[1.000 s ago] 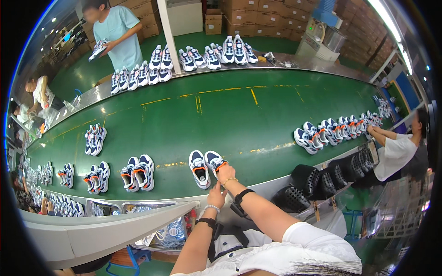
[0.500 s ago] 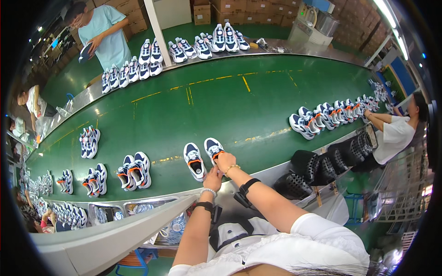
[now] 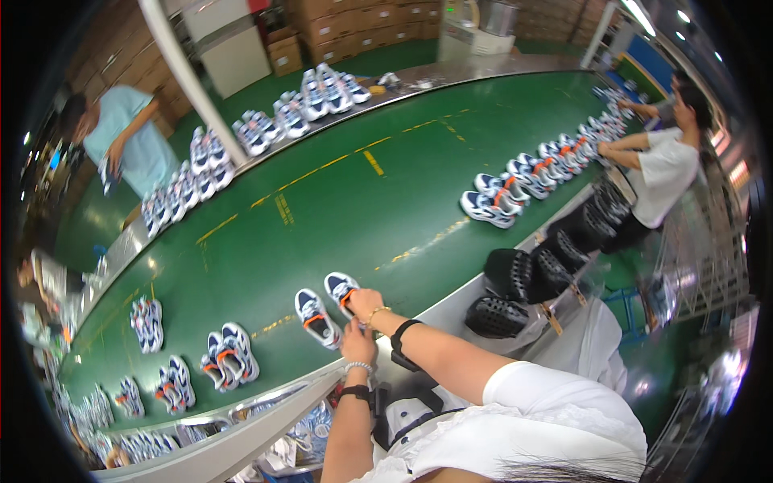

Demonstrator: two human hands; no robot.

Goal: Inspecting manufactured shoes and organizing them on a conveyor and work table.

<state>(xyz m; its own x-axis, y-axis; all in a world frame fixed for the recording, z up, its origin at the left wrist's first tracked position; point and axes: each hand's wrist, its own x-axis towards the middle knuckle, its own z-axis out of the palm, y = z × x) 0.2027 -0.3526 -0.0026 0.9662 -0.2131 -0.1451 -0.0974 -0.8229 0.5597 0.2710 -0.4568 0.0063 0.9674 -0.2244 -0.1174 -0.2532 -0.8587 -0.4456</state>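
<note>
A pair of white and navy sneakers with orange trim stands on the green conveyor belt (image 3: 419, 241), toes pointing away from me. The right-hand sneaker (image 3: 341, 285) has my right hand (image 3: 369, 306) closed over its opening and heel, fingers partly inside. My left hand (image 3: 357, 343), lower down, has its fingers bent together at the same shoe's heel; the exact grip is hidden. Just to the left, apart from my fingers, the other sneaker (image 3: 316, 316) shows its dark insole. Both wrists wear bracelets and black bands.
More sneakers (image 3: 229, 358) stand along the belt at left, with a long row (image 3: 547, 171) at right. Black perforated shapes (image 3: 495, 316) line the near edge. A pale beam (image 3: 241, 443) crosses at lower left. Co-workers stand at right (image 3: 668, 165) and far left (image 3: 129, 137).
The view has tilted and swung, so the whole scene sits slanted. Both hands remain at the same sneaker, with little change in their hold.
</note>
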